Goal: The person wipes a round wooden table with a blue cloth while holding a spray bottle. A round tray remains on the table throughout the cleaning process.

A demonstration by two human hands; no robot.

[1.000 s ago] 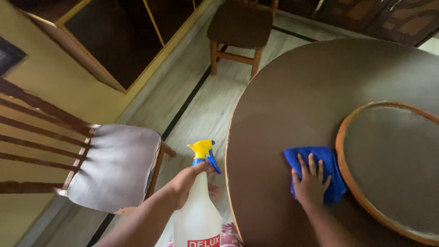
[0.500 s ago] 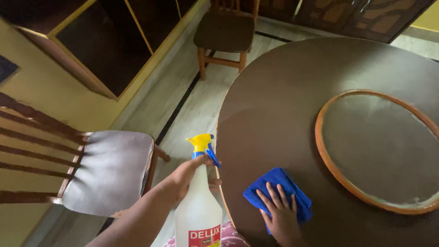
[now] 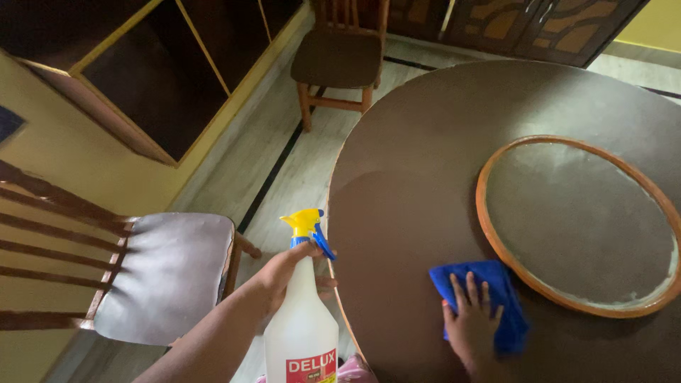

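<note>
Blue soft cloth (image 3: 489, 294) under the flat, open right hand (image 3: 469, 328); left hand (image 3: 284, 273) grips translucent plastic spray bottle (image 3: 301, 319).

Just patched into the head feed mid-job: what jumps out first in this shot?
The bright blue cloth, pressed flat under the right hand on the dark round table, beside the orange-rimmed round inset. At bottom centre, off the table edge, the left hand grips a white spray bottle by its neck, below its yellow and blue trigger head.

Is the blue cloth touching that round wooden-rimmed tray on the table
Cannot tell. In the head view the blue cloth, pressed flat under the right hand, lies right beside the round tray's rim, but shadow hides whether they meet.
</note>
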